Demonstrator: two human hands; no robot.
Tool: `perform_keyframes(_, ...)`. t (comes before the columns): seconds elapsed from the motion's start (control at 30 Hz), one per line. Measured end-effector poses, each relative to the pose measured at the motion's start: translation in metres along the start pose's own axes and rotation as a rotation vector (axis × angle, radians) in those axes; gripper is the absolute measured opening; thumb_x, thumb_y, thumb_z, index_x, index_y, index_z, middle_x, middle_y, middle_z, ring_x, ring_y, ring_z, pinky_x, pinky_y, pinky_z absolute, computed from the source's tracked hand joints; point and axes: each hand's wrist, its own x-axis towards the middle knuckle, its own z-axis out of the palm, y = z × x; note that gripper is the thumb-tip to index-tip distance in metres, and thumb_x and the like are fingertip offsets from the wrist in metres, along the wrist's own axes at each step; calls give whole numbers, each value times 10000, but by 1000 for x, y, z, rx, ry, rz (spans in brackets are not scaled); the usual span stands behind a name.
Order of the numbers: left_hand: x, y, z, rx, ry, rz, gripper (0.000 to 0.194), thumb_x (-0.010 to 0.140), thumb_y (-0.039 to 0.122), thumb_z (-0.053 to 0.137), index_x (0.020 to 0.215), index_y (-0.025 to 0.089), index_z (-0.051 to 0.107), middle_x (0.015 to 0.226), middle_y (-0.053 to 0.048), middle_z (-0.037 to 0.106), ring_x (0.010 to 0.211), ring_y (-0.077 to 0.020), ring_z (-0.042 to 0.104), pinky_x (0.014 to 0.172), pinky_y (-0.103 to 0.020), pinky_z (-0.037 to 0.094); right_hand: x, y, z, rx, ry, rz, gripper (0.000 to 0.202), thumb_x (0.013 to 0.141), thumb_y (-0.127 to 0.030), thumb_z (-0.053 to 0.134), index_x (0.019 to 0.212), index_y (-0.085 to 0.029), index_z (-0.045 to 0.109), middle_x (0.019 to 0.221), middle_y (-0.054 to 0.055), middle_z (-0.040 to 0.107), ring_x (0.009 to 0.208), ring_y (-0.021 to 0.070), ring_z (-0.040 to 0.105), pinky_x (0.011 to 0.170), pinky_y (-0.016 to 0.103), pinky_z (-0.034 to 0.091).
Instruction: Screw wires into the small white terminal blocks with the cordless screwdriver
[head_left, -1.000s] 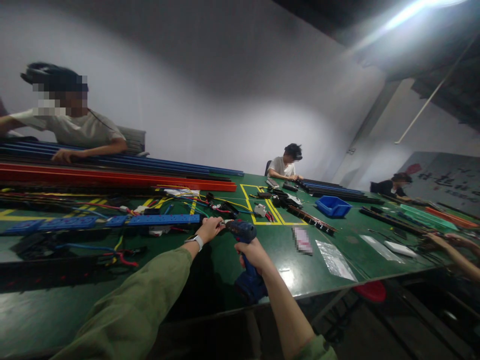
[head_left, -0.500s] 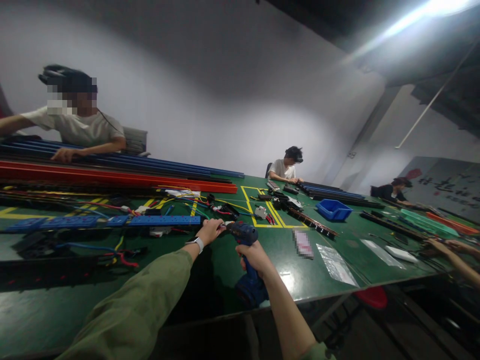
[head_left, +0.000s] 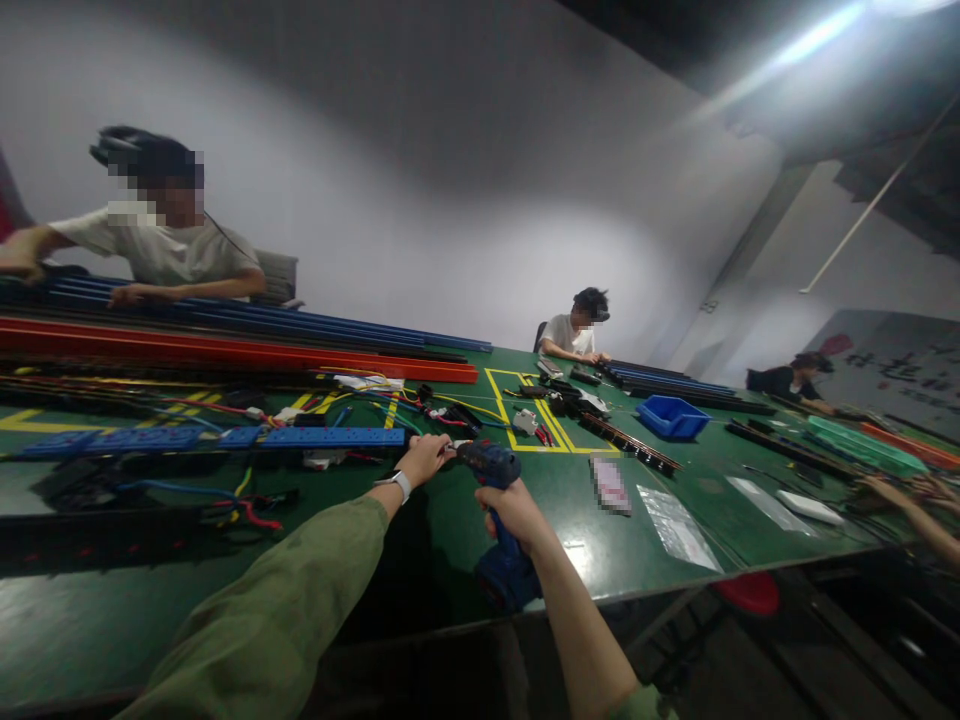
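Observation:
My right hand (head_left: 514, 512) is wrapped round the grip of a dark blue power drill (head_left: 491, 464), its nose pointing left. My left hand (head_left: 424, 458), with a watch on the wrist, is closed at the drill's tip, on something too small to make out. Just left of it ends a long strip of blue sockets (head_left: 330, 438), which lies across the green table (head_left: 450, 540). Loose coloured wires (head_left: 255, 512) lie in front of the strip, and more wires and white connectors (head_left: 289, 414) behind it.
Long red channels (head_left: 300, 362) and blue rails (head_left: 337, 328) lie at the back left. To the right are a blue bin (head_left: 673, 417), plastic bags (head_left: 677, 527) and a copper-coloured strip (head_left: 630, 442). Several people sit round the table; one person's hands (head_left: 904, 500) show at far right.
The whole view has shifted slightly. Both my hands and the drill keep nearly the same place on the table. At the far left, the person's arm has moved a little.

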Motion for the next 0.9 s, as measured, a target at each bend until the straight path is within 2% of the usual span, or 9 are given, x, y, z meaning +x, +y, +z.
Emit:
perform_keyframes(0.27,2,-4,3,-7,11,22,286,925,470,462,1036,254,615,974,-67,690,1017,-247,599,856,-356,315,1,-1,-1,2,-15,16,96,693,-239,578,715,-190,497,469,-72,475,331,99,470,339,204,327)
perform_keyframes(0.67,2,-2,2,-8,-4,1,272,917,456,477,1034,255,619,1017,-71,687,1045,-254,584,875,-363,311,-2,-6,1,3,13,30,142,691,-235,588,805,-186,520,521,-70,522,334,90,465,342,204,326)
perform_keyframes(0.9,1,-1,2,-11,-7,-3,262,916,443,481,1025,249,620,1006,-76,691,1043,-255,584,884,-368,308,-2,-6,1,6,16,47,104,686,-221,579,759,-194,511,465,-79,481,328,98,459,348,208,323)
